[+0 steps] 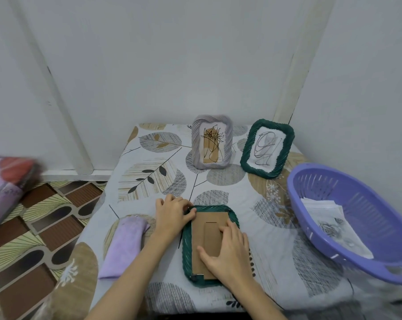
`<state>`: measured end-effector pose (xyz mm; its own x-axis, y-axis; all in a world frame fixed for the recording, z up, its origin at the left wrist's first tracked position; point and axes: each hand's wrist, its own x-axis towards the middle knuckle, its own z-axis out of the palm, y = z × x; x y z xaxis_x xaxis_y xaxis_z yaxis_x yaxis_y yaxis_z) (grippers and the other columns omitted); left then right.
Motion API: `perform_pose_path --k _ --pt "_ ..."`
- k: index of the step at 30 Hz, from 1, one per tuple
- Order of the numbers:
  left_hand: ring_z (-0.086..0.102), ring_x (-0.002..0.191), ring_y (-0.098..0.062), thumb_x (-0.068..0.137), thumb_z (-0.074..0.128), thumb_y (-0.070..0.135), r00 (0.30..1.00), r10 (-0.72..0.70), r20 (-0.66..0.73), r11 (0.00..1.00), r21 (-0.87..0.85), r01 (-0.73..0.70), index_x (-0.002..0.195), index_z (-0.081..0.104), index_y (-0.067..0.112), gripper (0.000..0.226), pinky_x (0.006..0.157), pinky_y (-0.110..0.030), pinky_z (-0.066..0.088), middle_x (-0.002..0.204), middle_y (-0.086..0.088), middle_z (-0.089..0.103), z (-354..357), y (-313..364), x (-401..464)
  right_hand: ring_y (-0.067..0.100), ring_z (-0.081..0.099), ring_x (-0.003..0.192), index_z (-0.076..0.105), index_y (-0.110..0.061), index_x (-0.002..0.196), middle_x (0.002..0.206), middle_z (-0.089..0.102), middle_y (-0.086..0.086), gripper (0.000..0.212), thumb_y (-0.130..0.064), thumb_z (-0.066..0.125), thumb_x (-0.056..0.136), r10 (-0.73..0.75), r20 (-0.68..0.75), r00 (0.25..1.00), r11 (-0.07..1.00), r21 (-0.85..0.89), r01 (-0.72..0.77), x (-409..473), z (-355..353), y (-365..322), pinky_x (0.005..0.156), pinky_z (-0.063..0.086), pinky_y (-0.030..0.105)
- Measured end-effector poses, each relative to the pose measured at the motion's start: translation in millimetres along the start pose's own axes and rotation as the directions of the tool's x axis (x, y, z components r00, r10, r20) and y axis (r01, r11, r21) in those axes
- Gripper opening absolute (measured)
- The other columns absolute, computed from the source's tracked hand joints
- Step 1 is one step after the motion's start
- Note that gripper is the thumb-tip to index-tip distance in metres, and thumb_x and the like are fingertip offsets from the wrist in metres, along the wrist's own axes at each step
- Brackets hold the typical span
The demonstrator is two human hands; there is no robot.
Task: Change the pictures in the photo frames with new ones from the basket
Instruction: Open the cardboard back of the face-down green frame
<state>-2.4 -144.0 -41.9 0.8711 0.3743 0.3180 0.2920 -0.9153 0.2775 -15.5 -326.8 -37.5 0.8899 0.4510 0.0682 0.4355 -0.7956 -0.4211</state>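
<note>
No readable text, label, brand, number or sign shows anywhere in the view. The two standing photo frames, grey and green, hold only scribbled line drawings, not letters or words.

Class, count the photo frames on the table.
3: grey frame standing at the back, green frame standing beside it, another green frame face down under both hands.
</note>
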Motion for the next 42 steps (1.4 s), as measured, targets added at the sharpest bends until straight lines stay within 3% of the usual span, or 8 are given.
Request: perform_pose_path --k 6,11,17,22,26,30,34,42 --pt "0.058 0.076 -0.020 0.070 0.038 0.053 0.995 -0.028 -0.091 0.999 -0.049 0.024 0.069 0.069 0.028 0.040 0.068 -0.029 0.015 0.068 0.011 0.066 13 1 -4 0.011 0.005 0.142 0.031 -0.021 0.134 0.153 0.013 0.000 0.081 -0.070 0.039 0.071 0.017 0.014 1.000 0.999 0.050 -0.017 -2 -1 -1 0.115 -0.003 0.036" --pt "0.035 0.123 -0.015 0.059 0.018 0.088 0.996 -0.007 0.094 0.993 -0.114 0.018 0.124 0.049 0.041 0.086 0.081 -0.030 0.016 0.130 0.020 0.049 -5 -13 -26 0.011 0.009 0.141 0.036 -0.017 0.134 0.151 0.020 0.000 0.090 -0.068 0.036 0.060 0.027 0.021 0.999 0.980 0.199 -0.030 -1 -6 -11 0.114 -0.012 0.038" --pt "-0.001 0.142 -0.017 0.026 0.001 0.102 0.936 -0.018 0.352 0.997 -0.067 0.045 0.136 0.021 0.056 0.121 0.111 -0.045 0.006 0.154 0.019 0.010 -31 -25 -50 0.013 0.017 0.139 0.041 -0.013 0.130 0.147 0.024 0.001 0.070 -0.042 0.067 0.073 0.055 -0.030 0.998 0.939 0.341 -0.042 1 -12 -11 0.114 -0.008 0.034" --pt "-0.002 0.143 -0.018 0.023 0.002 0.102 0.919 0.005 0.395 0.995 -0.095 0.035 0.135 0.018 0.058 0.122 0.111 -0.048 0.005 0.154 0.017 0.010 -31 -19 -48 0.017 0.024 0.135 0.043 -0.012 0.128 0.146 0.024 -0.002 0.067 -0.035 0.071 0.072 0.065 -0.052 0.997 0.914 0.403 -0.039 -3 -25 -10 0.114 0.020 0.036" --pt "0.000 0.143 -0.017 0.028 0.000 0.101 0.917 0.009 0.399 0.992 -0.118 0.042 0.136 0.023 0.055 0.119 0.112 -0.049 0.006 0.154 0.018 0.012 -30 -14 -54 0.007 0.035 0.124 0.045 -0.010 0.129 0.144 0.030 -0.003 0.066 -0.031 0.073 0.073 0.076 -0.097 0.992 0.897 0.442 -0.026 4 -46 7 0.096 0.025 0.013" --pt "0.004 0.142 -0.018 0.044 0.012 0.098 0.916 0.012 0.400 0.978 -0.194 0.072 0.133 0.034 0.052 0.103 0.111 -0.049 0.005 0.152 0.016 0.020 -29 -6 -57 0.013 0.042 0.124 0.049 -0.007 0.126 0.140 0.037 -0.001 0.065 -0.030 0.075 0.072 0.083 -0.048 0.995 0.862 0.505 -0.048 10 -50 15 0.101 0.034 0.023" --pt "0.004 0.142 -0.015 0.087 0.042 0.060 0.948 -0.066 0.310 0.922 -0.344 0.177 0.119 0.053 0.050 0.035 0.108 -0.040 0.002 0.151 0.014 0.024 -26 0 -59 0.011 0.041 0.123 0.048 -0.009 0.127 0.140 0.036 -0.001 0.067 -0.034 0.074 0.071 0.053 -0.053 0.997 0.883 0.469 -0.022 12 -42 9 0.102 0.035 0.024" --pt "-0.009 0.143 -0.013 0.091 0.048 0.044 0.943 -0.113 0.313 0.838 -0.480 0.259 0.105 0.064 0.040 0.022 0.113 -0.042 -0.006 0.154 0.011 0.017 -27 12 -64 0.013 0.036 0.127 0.045 -0.009 0.128 0.142 0.032 -0.001 0.069 -0.035 0.074 0.071 0.027 -0.044 0.999 0.908 0.419 -0.006 19 -39 7 0.106 0.033 0.028"
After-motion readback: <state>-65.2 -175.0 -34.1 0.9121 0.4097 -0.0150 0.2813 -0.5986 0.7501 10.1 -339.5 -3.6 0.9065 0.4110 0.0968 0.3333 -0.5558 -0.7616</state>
